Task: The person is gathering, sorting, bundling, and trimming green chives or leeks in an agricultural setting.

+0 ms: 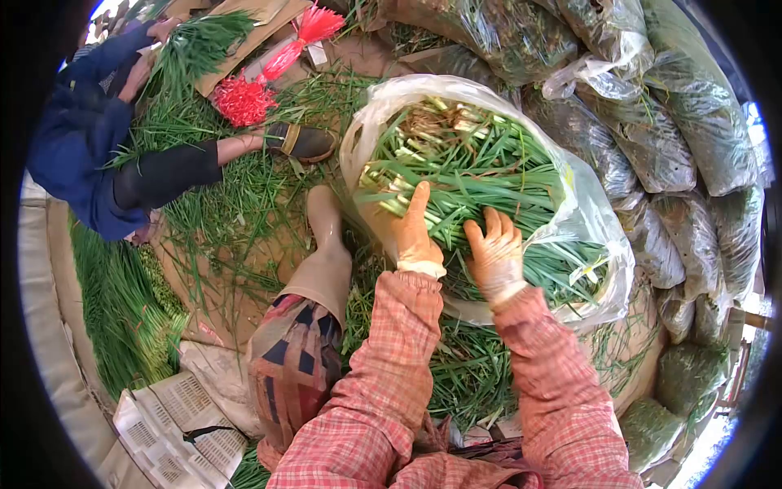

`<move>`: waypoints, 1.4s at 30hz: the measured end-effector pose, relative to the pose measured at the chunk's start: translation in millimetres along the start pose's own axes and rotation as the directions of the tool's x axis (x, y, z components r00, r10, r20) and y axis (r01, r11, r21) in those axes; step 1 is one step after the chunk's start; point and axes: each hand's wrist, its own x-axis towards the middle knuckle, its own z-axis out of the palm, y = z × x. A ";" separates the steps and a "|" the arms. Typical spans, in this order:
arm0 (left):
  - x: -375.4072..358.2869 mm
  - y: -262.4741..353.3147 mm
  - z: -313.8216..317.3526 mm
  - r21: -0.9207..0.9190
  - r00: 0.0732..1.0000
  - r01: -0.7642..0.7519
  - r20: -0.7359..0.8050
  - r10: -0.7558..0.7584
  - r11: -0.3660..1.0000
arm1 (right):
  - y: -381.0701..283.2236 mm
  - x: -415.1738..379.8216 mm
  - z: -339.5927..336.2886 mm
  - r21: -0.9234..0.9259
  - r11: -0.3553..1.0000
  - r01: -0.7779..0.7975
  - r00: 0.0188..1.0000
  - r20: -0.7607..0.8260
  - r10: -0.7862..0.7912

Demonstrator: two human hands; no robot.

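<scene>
A large clear plastic bag (381, 91) stands open before me, filled with green leafy stalks (505, 175) that have pale root ends at the far left side. My left hand (417, 236), in an orange-tan glove, rests at the near left of the stalks with one finger stretched over the pale ends; its other fingers are partly hidden. My right hand (497, 254), gloved alike, lies on the leaves to the right, fingers apart and slightly bent. Neither hand visibly lifts anything.
Stuffed plastic bags (643, 138) are piled along the right. At upper left a person (90, 155) handles a green bunch (199, 49) near red plastic ties (244, 99). Loose leaves litter the floor. More greens (114, 310) and a newspaper (179, 432) lie at left.
</scene>
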 end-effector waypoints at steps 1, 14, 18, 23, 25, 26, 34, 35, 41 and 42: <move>2.4 -0.1 1.9 -0.014 0.999 0.041 0.006 -0.041 0.999 | -2.2 4.6 -28.7 0.009 1.000 0.010 0.997 0.077 -0.011; -21.3 5.3 -39.5 -0.256 0.958 0.124 0.282 -0.049 0.959 | -27.6 78.9 -23.8 0.086 0.940 0.329 0.909 0.241 -0.340; -28.7 -0.3 -40.0 -0.283 0.991 0.127 0.076 -0.110 0.951 | -62.5 31.7 7.4 0.091 0.973 0.210 0.977 0.006 -0.212; -5.7 -44.6 -106.0 -0.611 0.916 0.364 0.101 -0.387 0.703 | -76.9 34.5 -27.2 0.472 0.835 0.283 0.881 0.216 -0.421; -18.2 -14.3 -87.1 -0.518 0.944 0.263 -0.037 -0.329 0.814 | -67.2 65.5 -35.5 0.621 0.768 0.157 0.930 0.170 -0.327; -21.3 -10.5 -84.3 -0.507 0.946 0.258 -0.040 -0.322 0.822 | -70.4 84.9 -37.0 0.559 0.812 0.166 0.959 0.101 -0.265; -25.0 -0.5 -84.1 -0.436 0.965 0.249 0.042 -0.257 0.865 | -81.4 146.8 14.7 0.641 0.717 -0.274 0.547 0.717 -0.432; -24.1 3.2 -81.3 -0.456 0.971 0.233 0.054 -0.234 0.859 | -77.8 147.7 14.9 0.615 0.735 -0.286 0.530 0.740 -0.413; -14.3 2.1 -82.9 -0.380 0.983 0.174 0.012 -0.184 0.909 | -45.5 129.6 19.0 0.657 0.677 -0.332 0.588 0.705 -0.396; -16.8 6.9 -78.2 -0.359 0.987 0.161 0.039 -0.157 0.920 | -51.8 122.7 13.8 0.648 0.683 -0.337 0.582 0.714 -0.390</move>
